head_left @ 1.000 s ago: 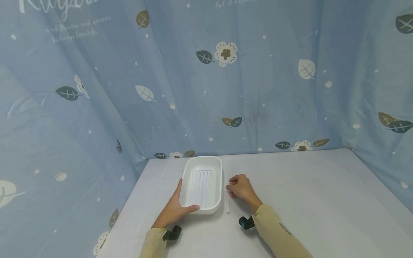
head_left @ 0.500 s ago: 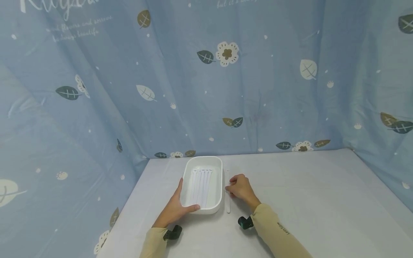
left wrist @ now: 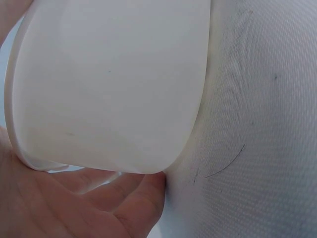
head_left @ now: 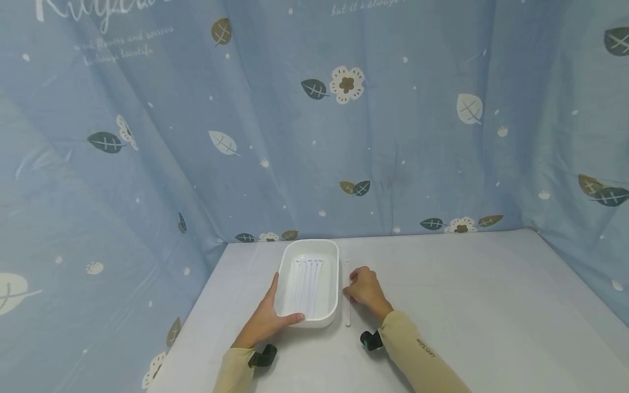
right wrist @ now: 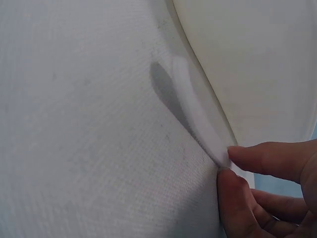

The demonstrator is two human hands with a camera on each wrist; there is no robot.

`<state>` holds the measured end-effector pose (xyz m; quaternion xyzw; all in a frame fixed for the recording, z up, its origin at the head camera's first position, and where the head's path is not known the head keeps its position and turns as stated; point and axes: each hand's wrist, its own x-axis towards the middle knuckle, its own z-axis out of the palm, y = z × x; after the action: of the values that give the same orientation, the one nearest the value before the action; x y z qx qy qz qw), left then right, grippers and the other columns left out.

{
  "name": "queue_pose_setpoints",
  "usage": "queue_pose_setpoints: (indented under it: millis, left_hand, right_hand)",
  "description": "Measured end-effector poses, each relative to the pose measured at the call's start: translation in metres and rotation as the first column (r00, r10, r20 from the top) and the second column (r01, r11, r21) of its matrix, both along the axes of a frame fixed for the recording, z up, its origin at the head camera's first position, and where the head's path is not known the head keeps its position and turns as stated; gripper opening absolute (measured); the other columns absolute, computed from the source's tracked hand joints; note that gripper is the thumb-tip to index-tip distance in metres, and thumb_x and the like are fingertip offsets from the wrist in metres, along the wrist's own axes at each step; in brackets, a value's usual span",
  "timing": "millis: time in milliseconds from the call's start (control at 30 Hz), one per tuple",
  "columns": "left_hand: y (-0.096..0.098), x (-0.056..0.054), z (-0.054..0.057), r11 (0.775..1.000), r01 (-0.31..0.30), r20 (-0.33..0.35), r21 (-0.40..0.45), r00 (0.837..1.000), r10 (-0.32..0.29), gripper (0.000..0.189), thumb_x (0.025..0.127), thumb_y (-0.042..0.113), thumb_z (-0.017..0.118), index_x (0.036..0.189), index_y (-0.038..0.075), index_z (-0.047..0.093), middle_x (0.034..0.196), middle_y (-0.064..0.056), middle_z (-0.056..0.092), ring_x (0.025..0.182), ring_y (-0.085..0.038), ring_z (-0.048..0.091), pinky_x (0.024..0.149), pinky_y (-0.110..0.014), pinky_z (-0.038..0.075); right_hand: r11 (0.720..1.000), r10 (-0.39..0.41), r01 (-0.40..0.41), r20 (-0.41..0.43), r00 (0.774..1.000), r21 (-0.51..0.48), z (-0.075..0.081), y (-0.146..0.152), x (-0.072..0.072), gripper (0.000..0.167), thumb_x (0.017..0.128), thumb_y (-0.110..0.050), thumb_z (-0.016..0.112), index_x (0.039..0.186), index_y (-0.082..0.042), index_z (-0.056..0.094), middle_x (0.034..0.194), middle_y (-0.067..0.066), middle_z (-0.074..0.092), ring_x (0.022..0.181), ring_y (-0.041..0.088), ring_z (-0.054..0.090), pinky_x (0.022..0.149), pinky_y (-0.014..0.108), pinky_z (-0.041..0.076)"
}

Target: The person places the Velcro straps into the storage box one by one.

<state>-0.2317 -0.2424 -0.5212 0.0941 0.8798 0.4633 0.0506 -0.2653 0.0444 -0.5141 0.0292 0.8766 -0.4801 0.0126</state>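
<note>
A white rectangular plastic tray (head_left: 330,314) stands on the table in the head view. Several thin white sticks with small crosswise heads (head_left: 308,286) lie side by side inside it. My left hand (head_left: 265,319) holds the tray's near left corner, thumb over the front rim and fingers along the left side. Just right of the tray, my right hand (head_left: 366,286) pinches another thin white stick (head_left: 348,316) between thumb and forefinger. In the right wrist view, the rounded end of this stick (right wrist: 190,94) casts a shadow on the cloth beside the tray wall (right wrist: 247,64).
A white cloth (head_left: 467,305) covers the table. Behind and to the left hangs a blue curtain (head_left: 275,180) printed with leaves and flowers. Each wrist carries a small black camera, such as the right wrist camera (head_left: 371,340).
My right fingers have drawn closer together around the stick, with the hand shifting slightly. The left hand and tray stay in place.
</note>
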Motion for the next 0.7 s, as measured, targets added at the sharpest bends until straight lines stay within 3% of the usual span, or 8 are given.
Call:
queue_pose_setpoints:
  millis: [367,700]
  left_hand:
    - [0.0001,0.0015,0.0009,1.0,0.007,-0.002,0.018,1.0,-0.007,0.136,0.076,0.042,0.092,0.168,0.019,-0.006,0.176,-0.011,0.006,0.159,-0.041,0.021,0.125,-0.065,0.025]
    - [-0.0002,0.0008,-0.0006,1.0,0.005,-0.007,0.013,1.0,-0.004,0.137,0.075,0.043,0.092,0.168,0.018,-0.005,0.176,-0.011,0.007,0.159,-0.041,0.023,0.125,-0.064,0.026]
  right_hand:
    - [0.998,-0.01,0.012,-0.025,1.0,0.068,-0.0018,-0.002,-0.0028,0.047,0.076,0.001,0.076,0.119,0.015,0.066,0.066,0.009,0.069,0.055,0.015,0.065,0.055,0.027,0.055]
    - [0.991,-0.008,0.009,-0.009,1.0,0.137,0.0041,-0.0052,-0.0035,0.052,0.076,-0.002,0.078,0.122,0.017,0.063,0.079,0.016,0.071,0.061,0.017,0.066,0.06,0.028,0.058]
